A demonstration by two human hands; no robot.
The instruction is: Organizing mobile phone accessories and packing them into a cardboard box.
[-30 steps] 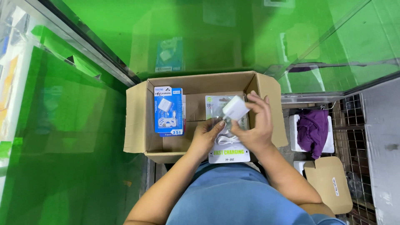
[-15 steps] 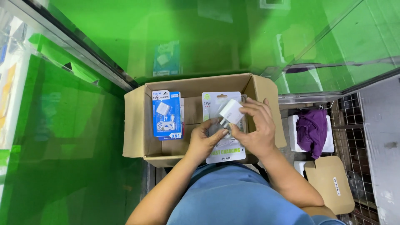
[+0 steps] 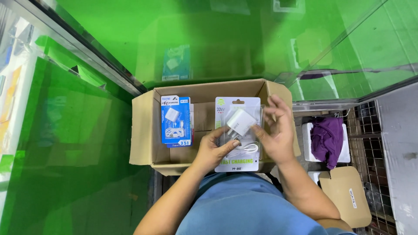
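Holding a white charger plug point(image 3: 240, 122) over its blister pack point(image 3: 237, 133), right above an open cardboard box point(image 3: 143, 130).

Nearest to the camera, the left hand point(image 3: 214, 150) has its fingers pinched on the plug's lower end, thumb underneath against the pack. The right hand point(image 3: 275, 131) sits just beside it with fingers spread apart, touching the pack's right edge. A white cable shows coiled inside the pack. Further in, a blue charger pack point(image 3: 176, 121) lies flat on the box's left side. Off to the right, a purple cloth point(image 3: 327, 138) rests on a white block by wire mesh.
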